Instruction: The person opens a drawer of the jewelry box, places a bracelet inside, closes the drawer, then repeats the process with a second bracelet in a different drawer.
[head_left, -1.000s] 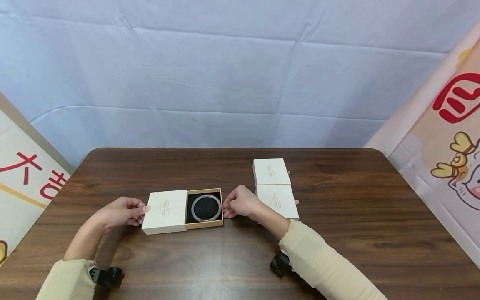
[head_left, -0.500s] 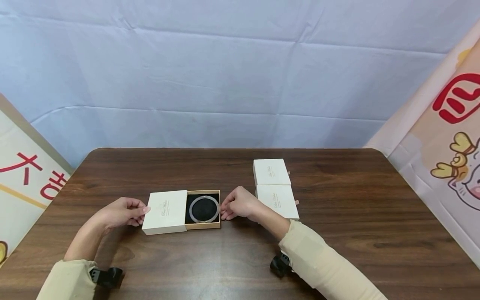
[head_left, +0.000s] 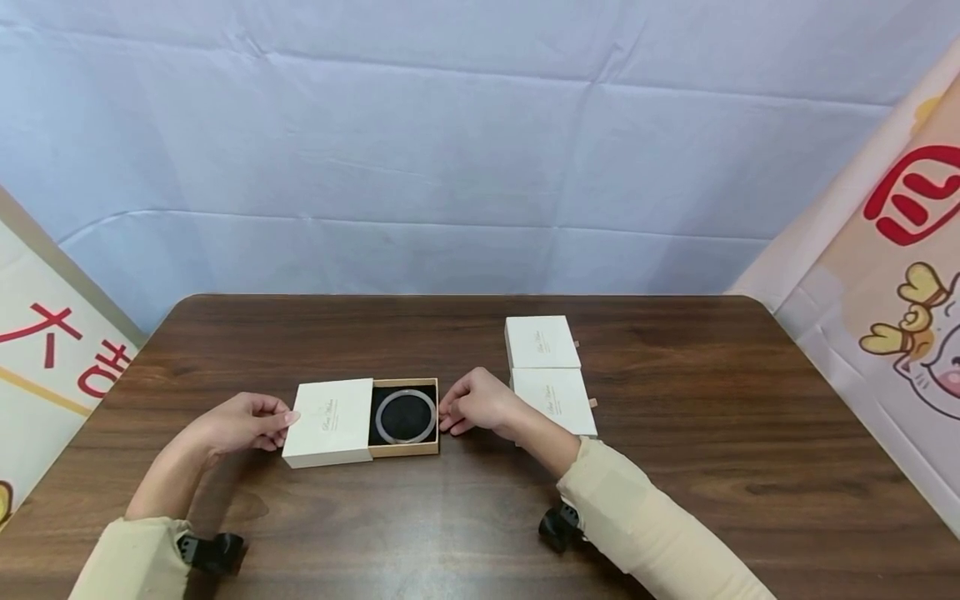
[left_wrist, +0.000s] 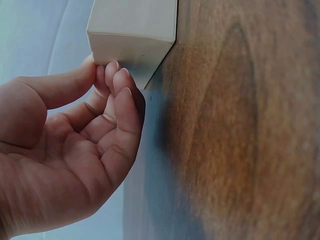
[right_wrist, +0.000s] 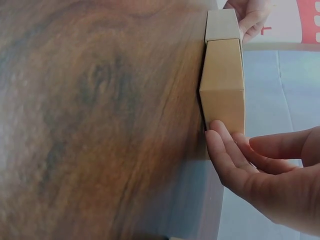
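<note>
A white box sleeve [head_left: 330,422] lies left of centre on the table, its tan drawer [head_left: 405,451] part-way out to the right. Inside the drawer, a pale bangle [head_left: 378,417] rests on black padding. My left hand [head_left: 251,423] holds the sleeve's left end, thumb on the top edge and curled fingers against the end face, as the left wrist view shows. On the other side, my right hand [head_left: 480,404] presses its fingertips [right_wrist: 216,131] against the drawer's outer end. Its thumb stands apart from the box in the right wrist view.
Two more white boxes, a far one [head_left: 542,342] and a nearer one [head_left: 553,400], lie edge to edge just beyond the right hand, small ribbon tabs on their right sides. Everything rests on a dark wooden table [head_left: 675,400] backed by a pale cloth [head_left: 450,150].
The drawer has slid a little leftward into the sleeve, the bangle moving with it. My right hand has followed to the left; the left hand and sleeve stay in place.
</note>
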